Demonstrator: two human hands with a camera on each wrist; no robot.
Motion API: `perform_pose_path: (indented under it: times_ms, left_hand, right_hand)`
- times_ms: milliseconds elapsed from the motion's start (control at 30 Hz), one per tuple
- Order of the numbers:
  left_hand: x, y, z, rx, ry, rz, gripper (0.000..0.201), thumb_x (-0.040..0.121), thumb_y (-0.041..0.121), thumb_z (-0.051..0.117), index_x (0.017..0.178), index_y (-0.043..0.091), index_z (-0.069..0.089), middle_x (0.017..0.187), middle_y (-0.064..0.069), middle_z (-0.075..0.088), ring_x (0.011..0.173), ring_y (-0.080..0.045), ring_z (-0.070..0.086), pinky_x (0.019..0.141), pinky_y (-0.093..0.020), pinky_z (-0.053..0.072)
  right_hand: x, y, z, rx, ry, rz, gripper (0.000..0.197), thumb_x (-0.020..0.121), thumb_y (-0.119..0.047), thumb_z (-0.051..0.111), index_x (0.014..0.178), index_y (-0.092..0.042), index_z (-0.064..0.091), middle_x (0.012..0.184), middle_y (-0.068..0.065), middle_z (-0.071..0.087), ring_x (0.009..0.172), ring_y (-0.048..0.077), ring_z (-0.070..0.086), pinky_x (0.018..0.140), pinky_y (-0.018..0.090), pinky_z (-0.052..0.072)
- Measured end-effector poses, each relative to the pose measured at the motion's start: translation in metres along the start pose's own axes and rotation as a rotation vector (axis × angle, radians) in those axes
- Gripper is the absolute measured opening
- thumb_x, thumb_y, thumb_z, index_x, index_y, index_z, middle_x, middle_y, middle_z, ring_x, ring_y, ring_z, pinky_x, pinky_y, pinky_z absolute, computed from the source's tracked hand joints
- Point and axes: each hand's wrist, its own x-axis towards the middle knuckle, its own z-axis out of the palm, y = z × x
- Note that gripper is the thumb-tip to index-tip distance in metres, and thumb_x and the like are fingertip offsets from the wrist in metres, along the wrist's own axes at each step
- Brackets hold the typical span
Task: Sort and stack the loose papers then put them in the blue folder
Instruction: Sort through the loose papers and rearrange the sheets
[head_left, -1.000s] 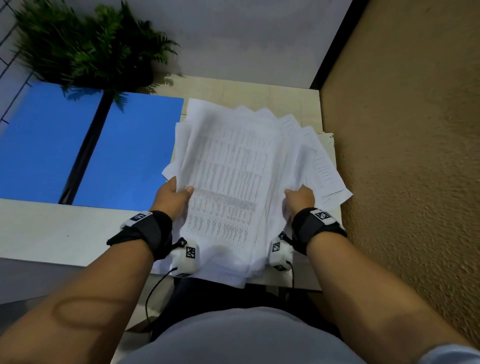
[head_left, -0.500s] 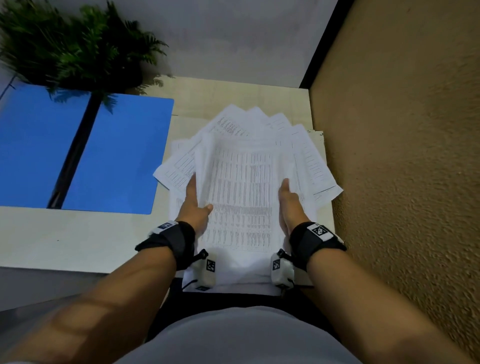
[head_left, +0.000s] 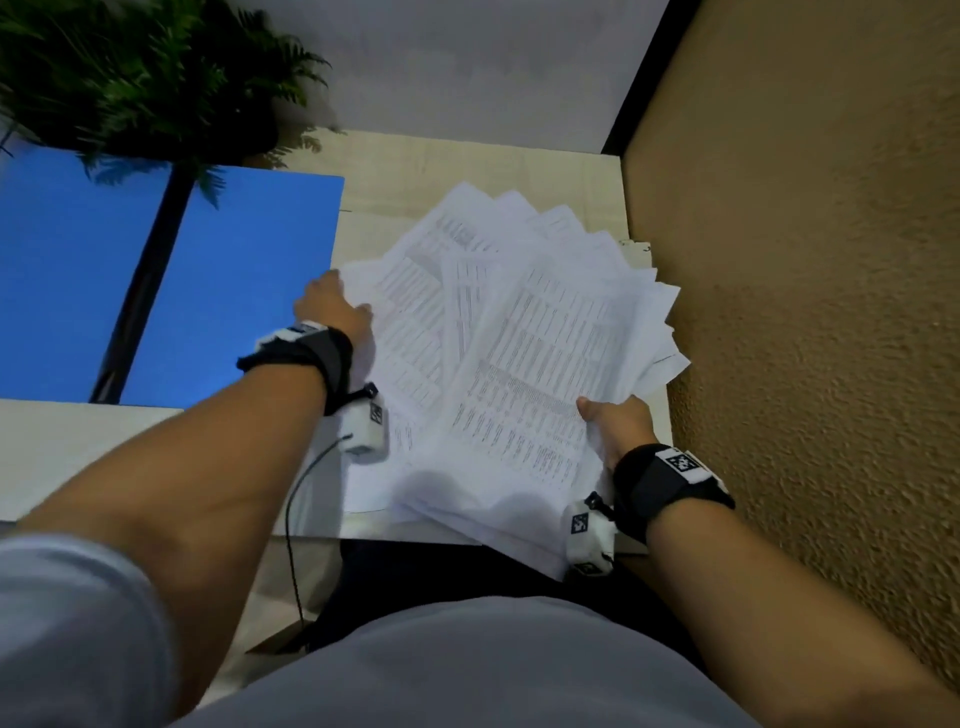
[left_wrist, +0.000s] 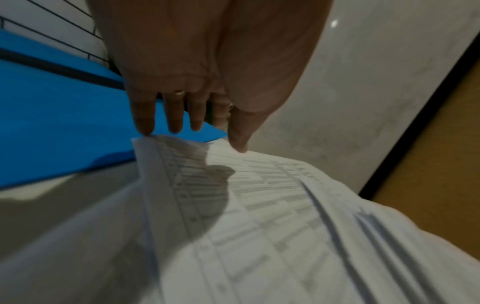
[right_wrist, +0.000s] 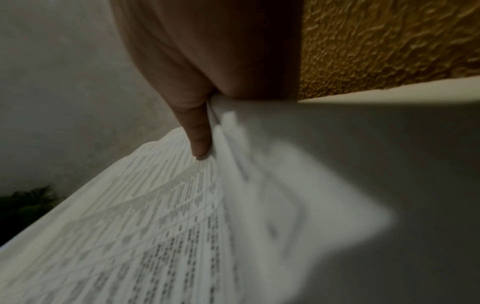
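Observation:
Several loose printed papers lie fanned out on the right part of the table, their near ends hanging over its front edge. My right hand grips the fan's right side. Its thumb presses on top of the sheets and the fingers are hidden beneath. My left hand is at the fan's left edge. Its straight fingertips touch a sheet's raised corner, and the thumb tip rests on the paper. The open blue folder lies flat to the left, just beside that hand.
A potted fern stands at the back left, over the folder's far edge. A textured tan wall runs close along the right side of the table. The folder's black spine crosses its middle.
Both hands were flat along the stack's sides. Now the left hand has moved out to the left edge near the folder, the right hand grips the right side, and the sheets fan rightward.

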Motion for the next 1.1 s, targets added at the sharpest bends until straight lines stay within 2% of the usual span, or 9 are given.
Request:
perform_pose_path:
  times_ms: [100,200,300,367,467,633,800,966,1100]
  left_hand:
    - [0.009,-0.003,-0.006,0.061,-0.093,-0.022,0.069,0.094,0.034,0.060,0.151,0.010,0.031,0.156,-0.016,0.037,0.141,-0.039,0.037,0.114,-0.049,0.034]
    - [0.007,-0.003,-0.007,-0.001,0.025,0.062,0.050,0.096,0.030,0.058,0.140,0.009,0.048,0.145,-0.019,0.048,0.130,-0.038,0.050,0.106,-0.045,0.041]
    - [-0.007,-0.005,-0.010,-0.173,0.156,0.036,0.031,0.095,0.026,0.057,0.119,0.007,0.064,0.135,-0.018,0.048,0.110,-0.034,0.061,0.091,-0.034,0.045]
    - [-0.016,-0.012,-0.009,-0.155,0.126,0.003,0.030,0.091,0.030,0.062,0.097,0.001,0.067,0.127,-0.023,0.051,0.097,-0.036,0.061,0.079,-0.032,0.043]
    - [-0.028,-0.022,-0.007,-0.119,0.077,-0.072,0.036,0.085,0.032,0.067,0.072,0.000,0.063,0.125,-0.030,0.057,0.109,-0.046,0.059,0.085,-0.047,0.052]
    - [-0.055,-0.037,0.011,-0.012,-0.134,-0.112,0.052,0.082,0.031,0.072,0.125,0.004,0.063,0.144,-0.007,0.051,0.135,-0.029,0.044,0.107,-0.033,0.037]
    - [-0.084,-0.038,0.021,0.140,-0.231,-0.142,0.041,0.083,0.022,0.064,0.115,-0.004,0.064,0.132,-0.021,0.051,0.114,-0.036,0.056,0.083,-0.037,0.047]
    - [-0.100,-0.035,0.023,0.205,-0.404,-0.080,0.036,0.093,0.018,0.051,0.114,-0.009,0.061,0.133,-0.022,0.044,0.115,-0.036,0.055,0.096,-0.038,0.046]
    - [-0.102,-0.031,0.014,0.221,-0.474,-0.024,0.017,0.087,0.015,0.059,0.080,0.000,0.061,0.091,-0.016,0.053,0.094,-0.028,0.051,0.066,-0.026,0.043]
  right_hand:
    - [0.002,-0.001,-0.001,-0.004,-0.017,0.011,0.046,0.088,-0.012,0.069,0.131,-0.004,0.057,0.124,0.012,0.065,0.109,0.032,0.063,0.101,0.046,0.049]
    - [0.004,-0.006,-0.003,-0.019,-0.038,0.065,0.053,0.089,-0.023,0.069,0.133,0.001,0.051,0.124,0.006,0.060,0.113,0.030,0.059,0.099,0.039,0.046]
    - [0.009,-0.008,-0.005,-0.043,-0.040,0.092,0.047,0.092,-0.034,0.065,0.126,-0.005,0.051,0.123,0.001,0.054,0.109,0.023,0.053,0.088,0.032,0.043]
    - [0.013,-0.006,-0.008,-0.019,-0.070,0.140,0.053,0.092,-0.037,0.064,0.130,-0.002,0.055,0.133,0.010,0.057,0.117,0.027,0.056,0.099,0.038,0.046]
    - [0.018,-0.004,-0.013,0.113,-0.131,0.223,0.034,0.092,-0.029,0.064,0.118,-0.007,0.063,0.116,0.012,0.068,0.105,0.032,0.064,0.100,0.046,0.048]
    - [0.020,-0.020,-0.004,0.007,-0.120,0.134,0.070,0.078,-0.035,0.077,0.134,-0.001,0.052,0.125,0.011,0.064,0.111,0.035,0.062,0.098,0.054,0.048]
    - [0.010,-0.053,0.019,-0.343,-0.141,-0.073,0.051,0.093,-0.020,0.065,0.135,0.004,0.047,0.128,0.017,0.059,0.117,0.034,0.057,0.094,0.035,0.045]
    - [0.007,-0.056,0.041,-0.573,-0.152,-0.207,0.042,0.087,-0.022,0.071,0.119,0.001,0.058,0.110,0.015,0.064,0.104,0.032,0.063,0.079,0.030,0.048]
    - [0.004,-0.051,0.040,-0.736,0.057,-0.303,0.061,0.087,-0.030,0.069,0.140,-0.010,0.046,0.148,0.007,0.036,0.132,0.031,0.039,0.111,0.042,0.035]
